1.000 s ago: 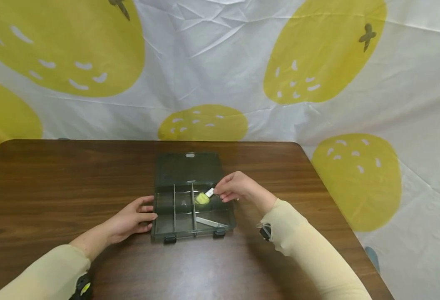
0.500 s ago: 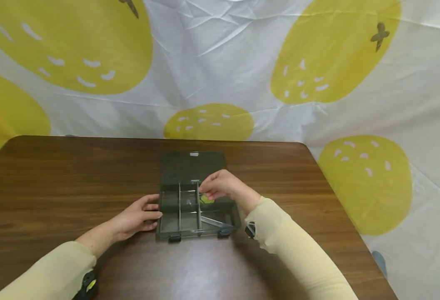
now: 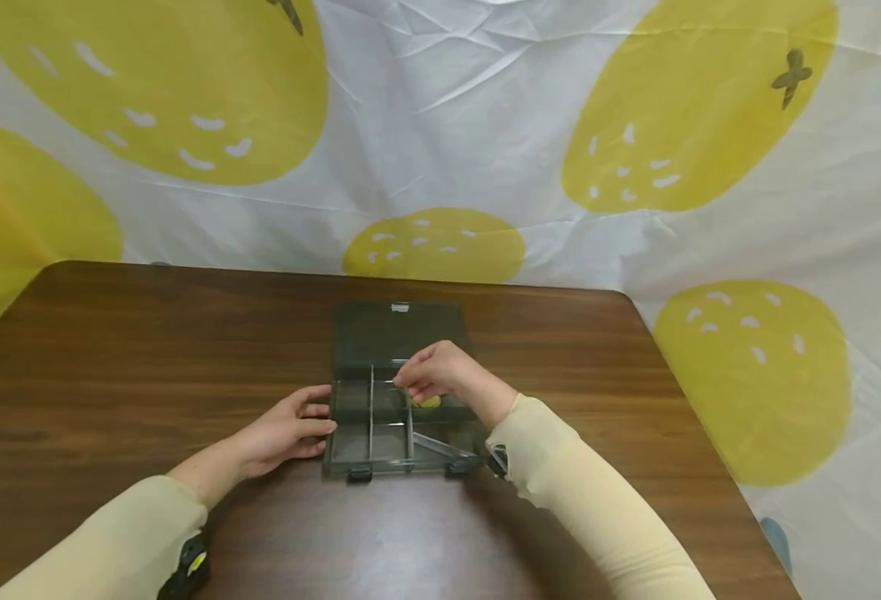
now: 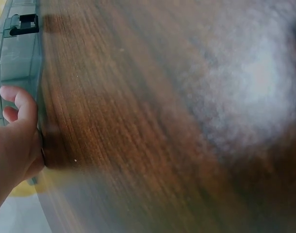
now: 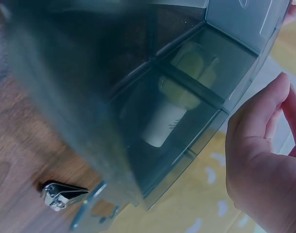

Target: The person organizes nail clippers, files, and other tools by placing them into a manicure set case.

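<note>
A dark translucent compartment box [image 3: 368, 467] lies on the table with its lid [image 3: 398, 333] folded back. My left hand [image 3: 290, 433] rests against its left side, fingers fairly straight. My right hand [image 3: 443, 375] is above the back of the box, near the middle compartment. Thumb and index fingertips come close together; nothing shows clearly between them. A small yellow-green bottle [image 3: 428, 402] lies in the back right part, largely covered by that hand. Its white cap [image 5: 163, 124] shows through the box wall in the right wrist view. A flat pale strip [image 3: 440, 446] lies in the right front part.
Nail clippers [image 5: 63, 194] lie on the wooden table [image 3: 185, 350] beside the box in the right wrist view. Black latches [image 3: 360, 472] line the front edge of the box. Behind the table hangs a patterned cloth [image 3: 470, 167].
My right hand has left the bottle's white cap and moved left toward the middle compartment. The bottle stays in the box. My left hand keeps its place; the head view has shifted slightly.
</note>
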{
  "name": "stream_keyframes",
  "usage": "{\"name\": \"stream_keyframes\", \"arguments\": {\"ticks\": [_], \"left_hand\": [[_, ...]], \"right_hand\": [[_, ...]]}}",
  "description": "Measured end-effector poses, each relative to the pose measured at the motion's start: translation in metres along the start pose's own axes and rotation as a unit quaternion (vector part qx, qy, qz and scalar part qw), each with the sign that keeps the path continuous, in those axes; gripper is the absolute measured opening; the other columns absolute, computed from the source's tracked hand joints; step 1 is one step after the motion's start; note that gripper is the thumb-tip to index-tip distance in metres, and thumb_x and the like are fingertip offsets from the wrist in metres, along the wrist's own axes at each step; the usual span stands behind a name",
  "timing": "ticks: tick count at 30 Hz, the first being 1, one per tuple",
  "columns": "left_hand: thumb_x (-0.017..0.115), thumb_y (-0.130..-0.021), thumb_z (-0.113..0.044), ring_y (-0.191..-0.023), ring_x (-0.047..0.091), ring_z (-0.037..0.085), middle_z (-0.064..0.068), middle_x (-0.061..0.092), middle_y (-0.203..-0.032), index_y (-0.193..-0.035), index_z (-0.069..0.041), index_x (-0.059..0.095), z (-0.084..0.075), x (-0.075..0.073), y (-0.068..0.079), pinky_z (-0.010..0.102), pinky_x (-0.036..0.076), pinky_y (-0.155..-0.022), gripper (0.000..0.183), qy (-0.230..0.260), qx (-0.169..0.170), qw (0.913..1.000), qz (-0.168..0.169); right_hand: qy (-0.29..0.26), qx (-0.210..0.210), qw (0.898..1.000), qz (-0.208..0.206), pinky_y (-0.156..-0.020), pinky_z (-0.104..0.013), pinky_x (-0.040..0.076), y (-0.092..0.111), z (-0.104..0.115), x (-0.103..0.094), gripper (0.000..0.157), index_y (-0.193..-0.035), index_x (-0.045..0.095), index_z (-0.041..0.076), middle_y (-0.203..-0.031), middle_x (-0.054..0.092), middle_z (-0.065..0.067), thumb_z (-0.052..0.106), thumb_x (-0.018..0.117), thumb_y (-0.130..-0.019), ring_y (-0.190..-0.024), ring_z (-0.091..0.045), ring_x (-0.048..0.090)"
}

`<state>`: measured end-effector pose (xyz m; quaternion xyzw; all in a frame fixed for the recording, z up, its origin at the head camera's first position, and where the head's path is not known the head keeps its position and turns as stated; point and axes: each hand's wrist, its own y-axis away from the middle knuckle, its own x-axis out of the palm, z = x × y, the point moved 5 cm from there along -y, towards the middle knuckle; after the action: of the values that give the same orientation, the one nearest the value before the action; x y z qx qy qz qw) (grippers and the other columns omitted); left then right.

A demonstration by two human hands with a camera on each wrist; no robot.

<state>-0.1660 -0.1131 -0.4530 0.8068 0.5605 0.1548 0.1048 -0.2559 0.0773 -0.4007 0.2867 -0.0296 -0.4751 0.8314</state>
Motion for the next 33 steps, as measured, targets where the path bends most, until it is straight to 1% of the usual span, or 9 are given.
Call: {"name": "stream_keyframes", "arguments": {"ticks": [8,14,20,23,27,33], "left_hand": [[0.052,-0.094,-0.006,-0.089,0.050,0.011,0.026,0.019,-0.138,-0.148,-0.001,0.006,-0.001,0.002,0.001,0.023,0.050,-0.073,0.071,0.001,0.000,1.0000,0.001],[0.051,-0.094,-0.006,-0.090,0.049,0.011,0.027,0.019,-0.138,-0.148,0.000,0.006,-0.001,0.002,0.002,0.022,0.050,-0.072,0.071,0.001,0.000,1.0000,0.006],[0.052,-0.093,-0.005,-0.091,0.049,0.011,0.026,0.020,-0.137,-0.148,0.000,0.006,-0.002,0.000,0.001,0.022,0.050,-0.072,0.071,-0.001,-0.001,1.0000,0.010],[0.053,-0.094,-0.006,-0.092,0.050,0.011,0.027,0.018,-0.139,-0.148,0.000,0.006,-0.001,-0.002,0.003,0.022,0.050,-0.073,0.072,-0.005,-0.004,0.9999,0.012],[0.053,-0.094,-0.007,-0.095,0.049,0.013,0.028,0.015,-0.142,-0.148,-0.001,0.005,0.002,-0.006,0.006,0.022,0.050,-0.074,0.073,-0.010,-0.010,0.9998,0.013],[0.053,-0.094,-0.007,-0.098,0.048,0.014,0.029,0.012,-0.144,-0.148,0.000,0.003,0.000,-0.011,0.009,0.022,0.051,-0.074,0.074,-0.013,-0.009,0.9998,0.014]], "right_hand": [[-0.006,0.003,1.000,0.013,-0.051,-0.021,0.051,-0.001,0.001,0.003,0.021,-0.102,0.064,-0.013,-0.058,0.061,-0.003,-0.001,0.062,-0.085,-0.047,-0.009,0.056],[0.001,-0.004,1.000,0.011,-0.053,-0.022,0.052,0.006,-0.001,-0.004,0.019,-0.099,0.064,-0.011,-0.059,0.061,-0.002,0.001,0.064,-0.084,-0.049,-0.008,0.056],[0.002,-0.014,1.000,0.005,-0.053,-0.020,0.052,0.017,-0.009,-0.023,0.021,-0.101,0.063,-0.012,-0.065,0.062,-0.002,0.002,0.063,-0.085,-0.051,-0.006,0.057],[0.009,-0.007,1.000,0.001,-0.055,-0.020,0.053,0.026,-0.018,-0.036,0.024,-0.104,0.062,-0.012,-0.067,0.063,-0.003,0.002,0.062,-0.085,-0.053,-0.006,0.057],[0.018,0.000,1.000,-0.006,-0.058,-0.021,0.054,0.036,-0.035,-0.054,0.026,-0.106,0.061,-0.012,-0.073,0.064,-0.004,0.003,0.063,-0.085,-0.057,-0.007,0.059],[0.026,0.006,1.000,-0.014,-0.062,-0.023,0.056,0.054,-0.062,-0.079,0.026,-0.105,0.060,-0.012,-0.075,0.063,-0.003,0.005,0.063,-0.085,-0.060,-0.008,0.059]]}}
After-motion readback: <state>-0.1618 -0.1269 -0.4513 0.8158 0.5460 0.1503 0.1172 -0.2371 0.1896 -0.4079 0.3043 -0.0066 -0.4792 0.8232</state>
